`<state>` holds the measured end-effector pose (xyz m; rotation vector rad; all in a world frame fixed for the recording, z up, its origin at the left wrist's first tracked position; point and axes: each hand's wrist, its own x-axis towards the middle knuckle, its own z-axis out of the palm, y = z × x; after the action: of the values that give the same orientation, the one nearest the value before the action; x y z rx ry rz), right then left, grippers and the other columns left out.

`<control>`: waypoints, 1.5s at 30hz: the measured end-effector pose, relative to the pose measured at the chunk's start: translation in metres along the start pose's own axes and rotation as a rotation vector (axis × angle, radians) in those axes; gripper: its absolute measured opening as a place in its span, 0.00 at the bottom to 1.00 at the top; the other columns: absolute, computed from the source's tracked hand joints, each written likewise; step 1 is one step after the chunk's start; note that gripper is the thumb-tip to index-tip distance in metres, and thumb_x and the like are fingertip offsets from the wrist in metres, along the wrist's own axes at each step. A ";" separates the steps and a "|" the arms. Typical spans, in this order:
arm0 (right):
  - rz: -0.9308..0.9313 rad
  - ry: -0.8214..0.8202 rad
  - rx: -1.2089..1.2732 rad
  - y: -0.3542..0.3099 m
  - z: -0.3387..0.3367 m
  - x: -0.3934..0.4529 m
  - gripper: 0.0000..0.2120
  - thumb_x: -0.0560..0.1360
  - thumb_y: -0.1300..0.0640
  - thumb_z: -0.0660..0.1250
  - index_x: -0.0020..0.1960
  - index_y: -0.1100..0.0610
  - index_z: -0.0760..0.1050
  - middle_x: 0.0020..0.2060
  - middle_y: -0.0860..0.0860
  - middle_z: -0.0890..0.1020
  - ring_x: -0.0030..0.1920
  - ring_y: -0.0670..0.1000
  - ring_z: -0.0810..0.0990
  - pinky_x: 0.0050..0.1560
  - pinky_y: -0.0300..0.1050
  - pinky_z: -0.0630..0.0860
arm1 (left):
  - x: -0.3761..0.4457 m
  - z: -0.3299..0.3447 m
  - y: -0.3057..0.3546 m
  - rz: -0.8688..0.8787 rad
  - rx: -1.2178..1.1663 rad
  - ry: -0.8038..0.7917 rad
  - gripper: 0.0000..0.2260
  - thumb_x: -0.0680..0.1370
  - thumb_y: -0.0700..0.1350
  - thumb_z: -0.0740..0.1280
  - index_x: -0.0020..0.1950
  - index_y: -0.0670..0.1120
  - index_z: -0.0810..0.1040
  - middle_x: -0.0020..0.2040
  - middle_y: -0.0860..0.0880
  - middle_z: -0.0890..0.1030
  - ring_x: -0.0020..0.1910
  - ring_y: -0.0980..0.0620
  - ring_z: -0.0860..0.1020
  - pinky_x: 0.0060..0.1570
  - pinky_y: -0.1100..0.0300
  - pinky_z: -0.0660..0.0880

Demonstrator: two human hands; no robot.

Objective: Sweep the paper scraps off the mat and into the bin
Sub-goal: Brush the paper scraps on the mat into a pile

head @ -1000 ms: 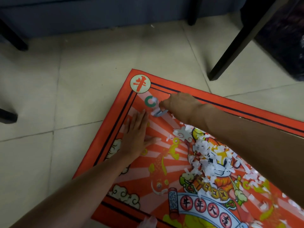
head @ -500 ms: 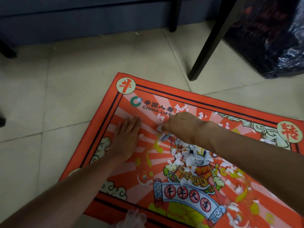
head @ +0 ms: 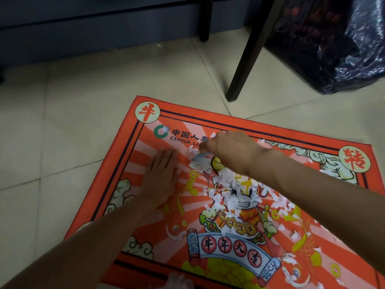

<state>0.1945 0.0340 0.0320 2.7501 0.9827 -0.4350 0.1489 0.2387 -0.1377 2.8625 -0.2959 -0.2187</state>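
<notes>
The right hand (head: 229, 151) hides its fingers and most of a blurred pale thing (head: 199, 157) beneath it.

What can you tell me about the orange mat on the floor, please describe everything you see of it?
The mat is a rectangular, thin printed sheet lying flat on the tiled floor, turned at an angle. It is orange with dark border lines, pale rays, a cartoon figure, a scroll of Chinese characters and round corner emblems. White paper scraps lie mostly over its middle and right part. The left hand presses flat on it; the right hand holds a small pale object against it.
</notes>
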 end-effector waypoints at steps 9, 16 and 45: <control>0.060 0.011 0.025 0.010 0.002 0.081 0.20 0.79 0.61 0.62 0.71 0.54 0.69 0.62 0.58 0.76 0.60 0.61 0.77 0.50 0.48 0.71 | 0.019 0.009 -0.001 -0.043 -0.048 0.039 0.30 0.81 0.57 0.43 0.80 0.44 0.55 0.79 0.45 0.58 0.79 0.46 0.53 0.76 0.46 0.54; -0.014 -0.048 -0.045 0.006 0.010 0.072 0.20 0.80 0.64 0.60 0.71 0.55 0.67 0.62 0.57 0.74 0.61 0.59 0.75 0.48 0.47 0.68 | 0.020 0.013 -0.005 -0.042 -0.056 0.044 0.30 0.81 0.58 0.44 0.79 0.43 0.57 0.79 0.45 0.59 0.79 0.45 0.54 0.75 0.44 0.56; 0.094 0.039 0.147 0.043 0.012 -0.022 0.24 0.76 0.68 0.61 0.68 0.48 0.70 0.52 0.53 0.78 0.48 0.57 0.77 0.40 0.44 0.65 | 0.006 0.017 0.029 0.157 0.021 0.048 0.25 0.82 0.54 0.52 0.77 0.45 0.64 0.76 0.46 0.67 0.74 0.43 0.65 0.70 0.46 0.63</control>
<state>0.2030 -0.0146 0.0318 2.9323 0.8581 -0.4568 0.1466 0.2060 -0.1469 2.8422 -0.5130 -0.1175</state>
